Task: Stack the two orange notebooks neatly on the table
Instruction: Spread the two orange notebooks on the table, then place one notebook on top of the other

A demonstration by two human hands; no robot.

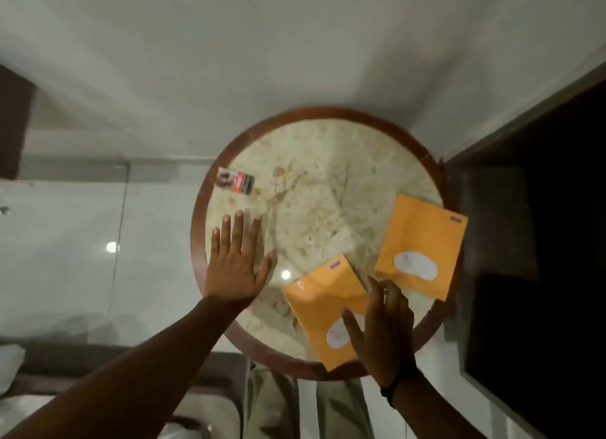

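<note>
Two orange notebooks lie apart on a round marble table [314, 163] with a dark wooden rim. The nearer notebook [319, 304] sits at the table's front edge, tilted, with a white oval label. The farther notebook [423, 242] lies at the right edge, its corner over the rim. My right hand [382, 333] hovers with fingers spread over the near notebook's right side, covering part of its label; whether it touches is unclear. My left hand [234, 258] is flat and open over the table's left side, holding nothing.
A small red and dark packet [235, 181] lies on the table's far left. A dark panel or doorway [537, 242] stands close on the right. A sofa or bed edge [39, 373] is at lower left. My knees [295, 406] are below the table's front.
</note>
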